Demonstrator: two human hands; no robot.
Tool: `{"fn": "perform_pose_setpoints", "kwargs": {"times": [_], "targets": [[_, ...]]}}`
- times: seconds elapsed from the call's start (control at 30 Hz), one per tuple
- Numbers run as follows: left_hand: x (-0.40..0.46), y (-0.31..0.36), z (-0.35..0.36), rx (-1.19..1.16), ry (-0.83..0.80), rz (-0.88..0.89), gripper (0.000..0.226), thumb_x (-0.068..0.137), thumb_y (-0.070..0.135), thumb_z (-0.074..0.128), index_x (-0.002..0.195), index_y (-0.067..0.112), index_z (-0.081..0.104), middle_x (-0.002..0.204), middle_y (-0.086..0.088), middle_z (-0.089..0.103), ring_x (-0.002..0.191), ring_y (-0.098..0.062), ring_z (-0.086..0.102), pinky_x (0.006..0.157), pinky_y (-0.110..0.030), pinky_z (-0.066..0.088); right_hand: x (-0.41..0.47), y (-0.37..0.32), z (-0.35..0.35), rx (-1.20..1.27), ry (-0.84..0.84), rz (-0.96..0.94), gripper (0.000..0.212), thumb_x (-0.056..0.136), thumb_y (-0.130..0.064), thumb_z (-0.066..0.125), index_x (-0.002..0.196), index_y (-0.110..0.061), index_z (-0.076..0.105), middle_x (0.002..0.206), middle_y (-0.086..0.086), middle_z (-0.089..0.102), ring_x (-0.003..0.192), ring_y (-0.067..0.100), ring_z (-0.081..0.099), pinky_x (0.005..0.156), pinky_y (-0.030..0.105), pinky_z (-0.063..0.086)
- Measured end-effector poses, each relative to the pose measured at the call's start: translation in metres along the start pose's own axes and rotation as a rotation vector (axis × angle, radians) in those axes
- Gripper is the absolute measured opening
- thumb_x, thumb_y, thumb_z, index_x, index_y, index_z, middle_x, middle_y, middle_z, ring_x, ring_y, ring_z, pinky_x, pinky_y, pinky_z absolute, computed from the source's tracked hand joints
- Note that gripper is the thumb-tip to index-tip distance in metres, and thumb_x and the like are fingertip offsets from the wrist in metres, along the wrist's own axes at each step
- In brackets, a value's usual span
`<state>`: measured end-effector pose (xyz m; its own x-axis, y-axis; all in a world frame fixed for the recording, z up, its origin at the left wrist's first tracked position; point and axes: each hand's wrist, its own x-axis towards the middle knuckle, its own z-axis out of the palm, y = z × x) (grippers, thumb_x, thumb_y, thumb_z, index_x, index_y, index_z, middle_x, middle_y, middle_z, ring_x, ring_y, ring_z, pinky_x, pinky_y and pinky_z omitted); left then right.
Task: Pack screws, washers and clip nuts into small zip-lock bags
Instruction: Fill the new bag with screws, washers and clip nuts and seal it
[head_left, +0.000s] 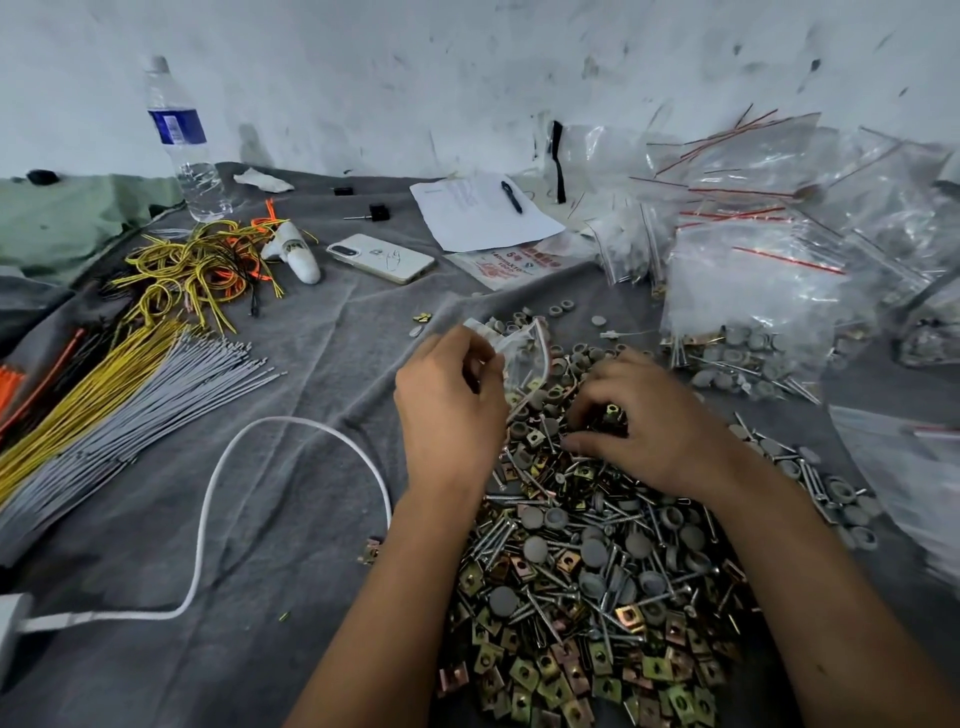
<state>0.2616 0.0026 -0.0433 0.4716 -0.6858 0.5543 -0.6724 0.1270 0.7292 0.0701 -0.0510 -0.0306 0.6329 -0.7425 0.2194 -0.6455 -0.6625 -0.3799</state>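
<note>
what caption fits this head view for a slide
Left hand holds a small bag open while the right hand picks a clip nut from the hardware pile.

Grey cloth (311, 395); yellow-gold clip nuts (597, 670); red-striped clear bags (753, 280).

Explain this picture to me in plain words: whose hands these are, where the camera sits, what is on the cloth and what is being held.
There is no machine: a person works with bare hands, filmed by one camera worn on the head, looking forward and down. The left hand holds a small clear bag. The right hand pinches a clip nut over the pile of screws, grey washers and clip nuts on the grey cloth. Filled bags lie at right. At left are wires and a white cable; farther back are a phone, a bottle, paper and a pen.
</note>
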Motion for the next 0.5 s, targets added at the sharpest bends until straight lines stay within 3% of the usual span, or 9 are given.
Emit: {"fn": "perform_pose_setpoints", "kwargs": {"times": [0.07,0.23,0.37,0.5], "targets": [[0.0,0.0,0.001,0.006,-0.023,0.007,0.013,0.087,0.01,0.076,0.079,0.017,0.067,0.072,0.003,0.061,0.067,-0.017,0.058,0.062,-0.042,0.052,0.0,0.0,0.001,0.026,0.05,-0.019,0.013,0.086,-0.038,0.078,0.091,-0.027,0.074,0.094,-0.013,0.06,0.098,0.01,0.048,0.083,0.032,0.04],[0.0,-0.001,0.004,-0.015,-0.092,0.043,0.013,0.087,0.011,0.076,0.079,0.016,0.068,0.071,0.006,0.063,0.066,-0.016,0.06,0.062,-0.043,0.053,0.001,-0.011,0.004,0.201,0.37,-0.05,0.011,0.093,-0.02,0.072,0.102,-0.014,0.074,0.096,-0.01,0.066,0.089,-0.004,0.06,0.079,0.005,0.042],[-0.001,0.001,0.004,-0.085,-0.141,0.093,0.011,0.087,0.01,0.077,0.081,0.015,0.07,0.072,0.006,0.065,0.067,-0.013,0.062,0.063,-0.04,0.054,0.005,-0.026,0.01,0.21,0.46,-0.173,0.013,0.09,-0.014,0.078,0.102,-0.009,0.076,0.095,-0.004,0.074,0.086,0.003,0.067,0.079,0.015,0.053],[0.0,0.001,0.004,-0.124,-0.124,0.049,0.013,0.088,0.011,0.078,0.079,0.017,0.071,0.07,0.008,0.066,0.064,-0.01,0.063,0.061,-0.029,0.053,0.007,-0.025,0.01,0.268,0.513,-0.084,0.021,0.086,-0.014,0.082,0.107,-0.011,0.078,0.094,-0.004,0.076,0.084,0.002,0.071,0.079,0.019,0.059]]}}
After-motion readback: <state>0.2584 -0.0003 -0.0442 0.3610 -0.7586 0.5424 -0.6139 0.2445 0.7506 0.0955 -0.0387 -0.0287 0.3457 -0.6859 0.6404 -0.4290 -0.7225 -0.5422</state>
